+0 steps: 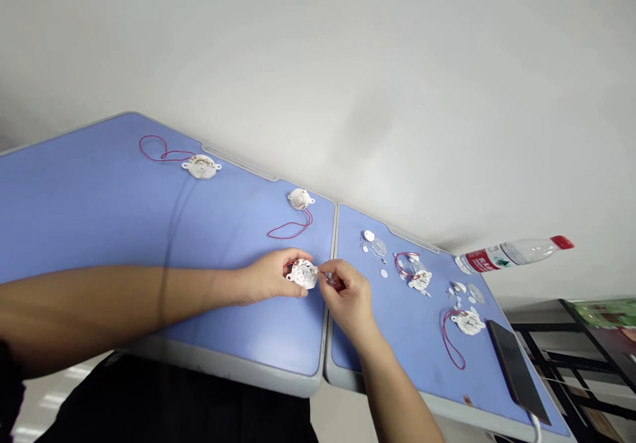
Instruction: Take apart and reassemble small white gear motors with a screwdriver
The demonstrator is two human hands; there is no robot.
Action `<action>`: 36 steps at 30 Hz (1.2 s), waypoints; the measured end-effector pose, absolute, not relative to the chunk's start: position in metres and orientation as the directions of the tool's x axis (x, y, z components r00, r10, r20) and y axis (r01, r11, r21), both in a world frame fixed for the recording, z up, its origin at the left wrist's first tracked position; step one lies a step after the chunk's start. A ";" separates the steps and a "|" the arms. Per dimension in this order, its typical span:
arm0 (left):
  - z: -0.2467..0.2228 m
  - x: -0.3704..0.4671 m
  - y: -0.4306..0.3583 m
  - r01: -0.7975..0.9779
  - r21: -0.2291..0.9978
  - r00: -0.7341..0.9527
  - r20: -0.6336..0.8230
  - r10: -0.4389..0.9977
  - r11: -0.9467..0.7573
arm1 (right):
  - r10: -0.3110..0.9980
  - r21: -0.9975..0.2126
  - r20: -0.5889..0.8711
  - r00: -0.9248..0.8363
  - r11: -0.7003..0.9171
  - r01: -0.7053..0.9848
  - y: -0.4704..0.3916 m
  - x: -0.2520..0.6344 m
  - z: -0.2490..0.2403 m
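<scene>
Between thumb and fingers of my left hand point(278, 275) is a round white part point(303, 274) with side tabs and a bit of red wire. My right hand point(346, 291) is pinched at its right edge, around a small reddish, partly clear tool point(334, 282) whose tip meets the part. Behind them on the blue table lies a similar white part point(300, 198) with a red wire loop point(291, 231). Another white part point(201, 166) with red wire rests farther left.
On the right table point(387, 324) are small white and clear pieces point(378, 247), two white parts with red wire point(420, 280) point(468, 322), a red-capped bottle point(514, 255) and a dark phone point(517, 370) with a white cable. A wall stands behind; a black rack point(571, 357) is at right.
</scene>
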State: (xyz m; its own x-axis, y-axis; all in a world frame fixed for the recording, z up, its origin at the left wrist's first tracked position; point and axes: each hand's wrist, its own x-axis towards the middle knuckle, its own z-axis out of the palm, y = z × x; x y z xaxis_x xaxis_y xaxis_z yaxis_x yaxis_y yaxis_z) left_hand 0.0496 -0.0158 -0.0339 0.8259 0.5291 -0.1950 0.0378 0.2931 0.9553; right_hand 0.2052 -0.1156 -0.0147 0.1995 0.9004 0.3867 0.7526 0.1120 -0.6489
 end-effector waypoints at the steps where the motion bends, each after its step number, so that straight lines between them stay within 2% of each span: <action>1: -0.034 0.049 -0.016 0.039 0.956 0.825 -0.195 0.530 0.291 | 0.899 -0.645 0.391 0.197 0.115 0.756 -0.116 0.205 -0.015; 36: -0.036 0.050 -0.014 0.059 0.943 0.815 -0.235 0.530 0.328 | 0.868 -0.564 0.484 0.115 0.208 0.799 -0.117 0.202 -0.019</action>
